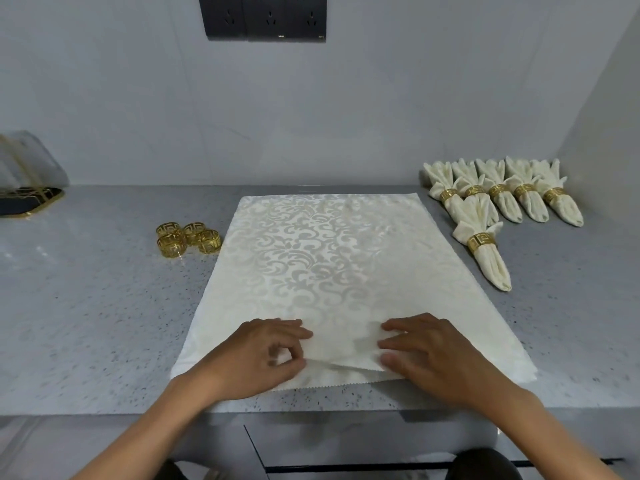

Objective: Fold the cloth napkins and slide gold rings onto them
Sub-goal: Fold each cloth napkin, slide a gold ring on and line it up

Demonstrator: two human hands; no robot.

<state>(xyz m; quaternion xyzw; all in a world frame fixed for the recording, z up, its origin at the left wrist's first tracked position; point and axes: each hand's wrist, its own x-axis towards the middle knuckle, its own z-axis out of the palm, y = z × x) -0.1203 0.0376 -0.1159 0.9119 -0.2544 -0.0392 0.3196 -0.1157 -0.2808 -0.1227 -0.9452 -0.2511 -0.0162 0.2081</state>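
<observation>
**Napkin number seven: first pleat getting started at the near edge**

So the big cream napkin (329,271) is spread flat on the grey speckled counter (86,306), long way running away from the person, near edge almost at the counter lip. Makes sense, since you get the full length to pleat or roll away from yourself without reaching.

Both hands are down at that near edge, close together in the middle. The left hand (256,358) has thumb and fingers curled in and pinching a small raised fold of cloth. The right hand (440,358) has its fingers laid flatter over the fabric with the thumb tucked at the fold, and looks to be nipping the same ridge from the other side. My guess is the two are holding it symmetrically so the fold stays straight across.

Off to the left, just beside the napkin's edge, sits a little cluster of four loose gold rings (188,238), within easy reach for the left hand once folding is done. On the right, six finished napkins (502,199) with rings already on lie in a row, with one in front, well out of the working zone.

Nothing really blocks the fold. The rings are near the cloth's left edge, so dragging the fabric sideways could bump them. There's also a black and gold tray thing (27,199) far left and wall sockets (266,15) up top, neither in play.
</observation>
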